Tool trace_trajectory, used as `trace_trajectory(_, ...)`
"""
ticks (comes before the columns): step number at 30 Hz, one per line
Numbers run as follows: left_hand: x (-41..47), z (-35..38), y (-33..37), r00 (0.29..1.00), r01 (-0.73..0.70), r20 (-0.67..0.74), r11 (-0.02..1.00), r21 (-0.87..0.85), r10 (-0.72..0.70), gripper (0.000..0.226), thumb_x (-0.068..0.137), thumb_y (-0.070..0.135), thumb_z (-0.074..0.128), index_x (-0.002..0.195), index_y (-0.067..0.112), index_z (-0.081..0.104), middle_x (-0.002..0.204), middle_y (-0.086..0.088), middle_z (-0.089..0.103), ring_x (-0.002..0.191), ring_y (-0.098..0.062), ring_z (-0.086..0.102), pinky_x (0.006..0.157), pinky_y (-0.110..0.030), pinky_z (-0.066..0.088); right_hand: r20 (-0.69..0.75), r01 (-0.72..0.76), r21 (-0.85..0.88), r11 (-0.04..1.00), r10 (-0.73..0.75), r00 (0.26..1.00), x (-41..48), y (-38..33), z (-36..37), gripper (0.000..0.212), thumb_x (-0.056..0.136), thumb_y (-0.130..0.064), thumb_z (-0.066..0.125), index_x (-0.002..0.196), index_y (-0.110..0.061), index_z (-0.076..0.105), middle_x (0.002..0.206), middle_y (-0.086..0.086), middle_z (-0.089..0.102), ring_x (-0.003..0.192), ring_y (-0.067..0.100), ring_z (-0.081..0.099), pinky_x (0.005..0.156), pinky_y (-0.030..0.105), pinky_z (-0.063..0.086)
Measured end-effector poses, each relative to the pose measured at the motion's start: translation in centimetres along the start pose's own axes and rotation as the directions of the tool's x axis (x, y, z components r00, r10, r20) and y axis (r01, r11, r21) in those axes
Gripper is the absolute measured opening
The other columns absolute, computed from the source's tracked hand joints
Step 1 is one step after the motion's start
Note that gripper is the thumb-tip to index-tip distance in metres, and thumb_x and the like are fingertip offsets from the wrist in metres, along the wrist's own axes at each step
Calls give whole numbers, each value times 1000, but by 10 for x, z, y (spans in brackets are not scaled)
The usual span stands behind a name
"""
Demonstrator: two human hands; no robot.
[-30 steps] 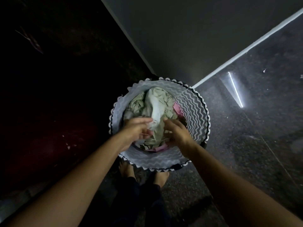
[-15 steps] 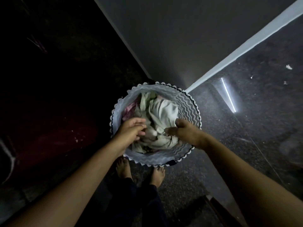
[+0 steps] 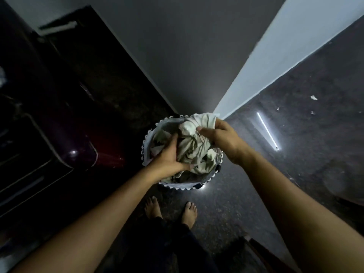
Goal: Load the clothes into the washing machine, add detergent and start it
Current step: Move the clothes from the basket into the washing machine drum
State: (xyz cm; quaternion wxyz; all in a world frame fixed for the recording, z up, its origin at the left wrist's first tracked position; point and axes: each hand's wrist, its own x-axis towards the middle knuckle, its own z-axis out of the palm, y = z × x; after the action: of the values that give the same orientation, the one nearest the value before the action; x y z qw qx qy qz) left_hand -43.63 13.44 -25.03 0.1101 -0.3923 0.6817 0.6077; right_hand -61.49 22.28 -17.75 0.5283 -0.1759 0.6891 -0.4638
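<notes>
Clothes (image 3: 194, 149): pale bundle we hold bunched over our round laundry basket (image 3: 151, 134), on the dark floor (image 3: 295, 154).
Left hand (image 3: 167, 156): our fingers clenched into the bundle's near side.
Right hand (image 3: 222, 137): pinching its upper fold.
Feet (image 3: 151, 207): bare, just behind the basket.

The laundry basket (image 3: 146, 143) is pale grey-white with a wavy zigzag pattern and a black-and-white scalloped rim. In the basket, the clothes (image 3: 194, 149) are off-white with olive-green leaf-like streaks. Under the basket, the floor (image 3: 307, 134) is dark speckled grey. Left of the basket, the washing machine (image 3: 65, 138) is dark maroon.
</notes>
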Motion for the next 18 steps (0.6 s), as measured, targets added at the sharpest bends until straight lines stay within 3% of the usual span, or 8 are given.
trace_trajectory(2, -24, 1, 37, 988, -95, -117, 994, 49, 100, 138, 56, 61, 90, 158, 31, 4, 159, 7, 36, 145, -12, 35, 119, -41, 35, -22, 45, 57, 997, -44, 999, -25, -38, -1, 18, 96, -9, 63, 113, -3, 67, 95, 14, 76, 82, 25, 74, 74, 40, 61)
trace_trajectory(4, -49, -2, 80, 945, -150, -280, 984, 95, 171, 128, 55, 62, 88, 156, 23, 19, 151, 0, 44, 138, -16, 43, 112, -40, 42, -5, 84, 67, 994, -83, 997, -51, -73, -1, 27, 94, -12, 64, 117, 1, 66, 106, 22, 74, 94, 37, 73, 86, 51, 57)
trace_trajectory(7, -73, -21, 133, 873, -214, -430, 973, 86, 229, 79, 65, 51, 80, 131, 18, 53, 125, -4, 64, 118, -24, 62, 96, -42, 53, 64, 163, -23, 986, -161, 985, -86, -120, -6, 34, 95, -19, 65, 117, 7, 64, 110, 28, 71, 94, 38, 71, 84, 48, 58)
trace_trajectory(10, -100, -46, 181, 848, -291, -455, 956, 29, 271, 39, 75, 36, 69, 113, 28, 68, 108, 3, 74, 103, -21, 69, 91, -45, 56, 57, 246, -113, 963, -241, 969, -120, -161, -22, 44, 95, -33, 66, 117, 6, 63, 110, 24, 72, 97, 37, 71, 88, 50, 60)
trace_trajectory(12, -122, -61, 213, 819, -378, -471, 926, -14, 328, 30, 81, 30, 69, 110, 36, 71, 104, 11, 75, 99, -12, 70, 93, -42, 57, 17, 311, -216, 926, -315, 949, -141, -182, -36, 45, 95, -40, 66, 113, 1, 65, 105, 15, 75, 95, 31, 72, 90, 53, 57)
trace_trajectory(15, -152, -84, 255, 762, -504, -486, 863, -30, 428, 30, 80, 21, 72, 108, 29, 74, 100, 12, 76, 97, -8, 71, 94, -40, 57, -126, 405, -350, 845, -471, 873, -161, -196, -54, 49, 90, -47, 71, 106, -1, 64, 100, 10, 74, 84, 22, 70, 81, 47, 58)
trace_trajectory(17, -174, -96, 280, 718, -597, -478, 800, -52, 505, 31, 77, 18, 72, 108, 23, 74, 99, 8, 77, 98, -11, 72, 94, -40, 58, -154, 433, -437, 789, -539, 828, -170, -201, -60, 55, 79, -51, 81, 116, -16, 60, 108, -1, 69, 91, 15, 70, 79, 36, 59)
trace_trajectory(18, -184, -100, 293, 694, -636, -481, 769, -63, 535, 33, 78, 16, 72, 110, 20, 73, 101, 7, 76, 99, -10, 72, 93, -36, 58, -101, 442, -465, 767, -543, 834, -174, -203, -60, 66, 74, -49, 85, 126, -23, 54, 119, -7, 64, 99, 11, 68, 84, 32, 59)
